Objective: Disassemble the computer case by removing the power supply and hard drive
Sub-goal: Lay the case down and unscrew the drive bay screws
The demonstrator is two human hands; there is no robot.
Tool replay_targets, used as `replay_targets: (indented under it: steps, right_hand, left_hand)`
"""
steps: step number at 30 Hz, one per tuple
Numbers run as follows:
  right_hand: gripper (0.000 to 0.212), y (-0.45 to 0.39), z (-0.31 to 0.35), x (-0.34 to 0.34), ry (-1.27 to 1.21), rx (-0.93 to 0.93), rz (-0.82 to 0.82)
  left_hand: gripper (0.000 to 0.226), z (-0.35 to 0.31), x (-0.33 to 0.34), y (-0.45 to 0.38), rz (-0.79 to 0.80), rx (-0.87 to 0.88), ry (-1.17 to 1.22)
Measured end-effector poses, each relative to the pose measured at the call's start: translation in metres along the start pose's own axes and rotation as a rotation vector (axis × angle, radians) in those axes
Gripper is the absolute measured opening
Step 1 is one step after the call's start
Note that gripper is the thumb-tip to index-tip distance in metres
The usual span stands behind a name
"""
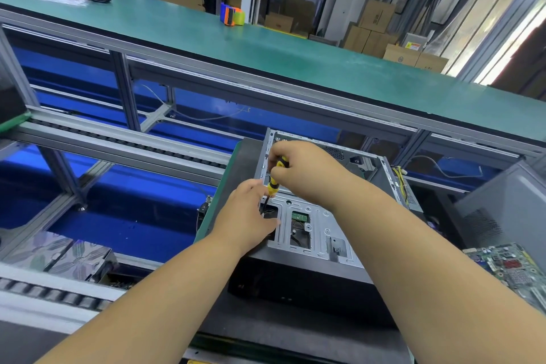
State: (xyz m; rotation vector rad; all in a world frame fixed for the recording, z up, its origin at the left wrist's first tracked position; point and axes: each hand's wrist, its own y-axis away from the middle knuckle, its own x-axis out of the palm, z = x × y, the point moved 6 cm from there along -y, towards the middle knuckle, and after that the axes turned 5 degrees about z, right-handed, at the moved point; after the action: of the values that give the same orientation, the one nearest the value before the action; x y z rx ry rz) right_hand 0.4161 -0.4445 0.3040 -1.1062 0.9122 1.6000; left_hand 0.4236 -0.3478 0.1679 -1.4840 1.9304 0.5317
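Right hand [298, 168] has its grip curled round the yellow-and-black handle of a screwdriver [274, 179], pinching it near the top. We note the left hand [251, 210] just below it, fingers bent in around the lower shaft where the tip goes down; whether they actually pinch the shaft or only steady it, we cannot tell, since the fingertips are hidden behind the hand. The tip points into a dark opening at the near left corner of the computer case [313, 216].

The case lies on its side on a dark surface [245, 156], open face up, with a bare metal drive cage [307, 230] toward us. Through one cut-out we see a small green circuit board [300, 217], which we judge to be the underside of the hard drive, in place in the cage. A bundle of yellow and black wires [401, 183] hangs at the far right edge of the case; we cannot tell from this view whether the power supply is in or out.

A loose green motherboard [514, 270] lies well apart to the right, beside a grey panel [508, 204].

Our judgement: the work is in its middle stage. The side cover is off and the interior exposed, a fastening near the cage appears to be under the screwdriver, and the drive itself is not yet lifted out. Removal of the drive, and confirmation of the power supply, remain outstanding.
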Motion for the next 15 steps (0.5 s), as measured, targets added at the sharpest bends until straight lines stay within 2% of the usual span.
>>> replay_targets:
  steps: [1, 3, 5, 9, 15]
  right_hand:
    - [0.008, 0.0004, -0.0015, -0.0021, 0.061, 0.019, -0.015]
    - [0.028, -0.0001, -0.0035, -0.0063, 0.168, 0.043, -0.053]
    - [0.035, -0.0027, -0.003, -0.0068, 0.17, 0.033, -0.057]
    - [0.018, -0.0044, -0.003, -0.0022, 0.06, 0.01, -0.056]
    - [0.012, -0.0012, -0.0038, -0.0011, -0.017, 0.004, -0.065]
  left_hand:
    - [0.05, 0.0003, 0.0001, 0.0001, 0.001, -0.001, 0.002]
    - [0.049, 0.0008, 0.0002, 0.0002, 0.0, -0.005, 0.011]
    - [0.049, 0.0012, 0.0002, 0.0006, -0.001, -0.004, 0.014]
    - [0.047, 0.0017, 0.0006, 0.0014, 0.0, -0.005, 0.004]
    - [0.044, -0.0008, 0.0002, 0.0003, -0.004, 0.007, -0.002]
